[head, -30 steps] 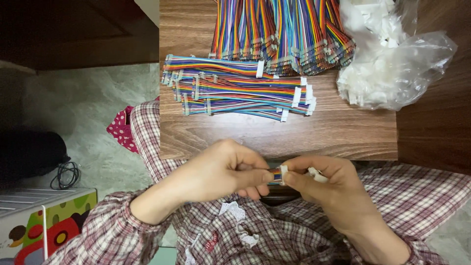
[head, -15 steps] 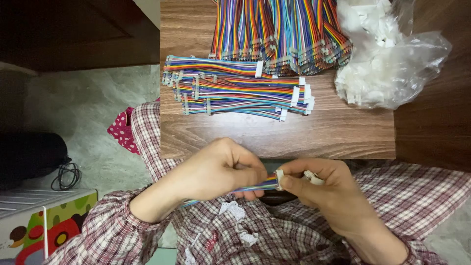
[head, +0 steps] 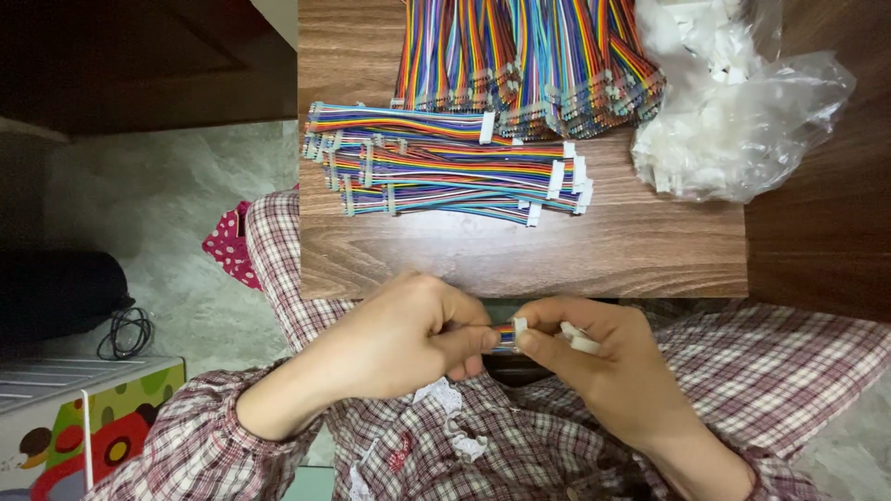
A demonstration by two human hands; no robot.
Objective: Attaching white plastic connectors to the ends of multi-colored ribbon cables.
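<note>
Your left hand [head: 408, 334] was closed around a short rainbow ribbon cable [head: 504, 336], thumb and forefinger pinching it just short of its end. Your right hand [head: 603, 366] met it fingertip to fingertip, gripping the white connector [head: 520, 327] at the cable's tip, with spare white housings [head: 580, 339] tucked in the palm, probably two, hard to count from here. Both hands sat over your lap, just below the table's near edge.

Largest down: wooden table [head: 520, 255] filled the upper middle. At its far edge lay a big heap of ribbon cables [head: 529, 56], running away from you. Right of that, a clear plastic bag [head: 742, 121] of white connector housings, partly overhanging the table's right side. Nearer you, a smaller stack of finished cables [head: 445, 162] lay crosswise, white plugs on their ends. Left of the table, on the floor: a dark bundle with a black cord [head: 125, 334], and a colourful box [head: 83, 427] at the lower left corner.
</note>
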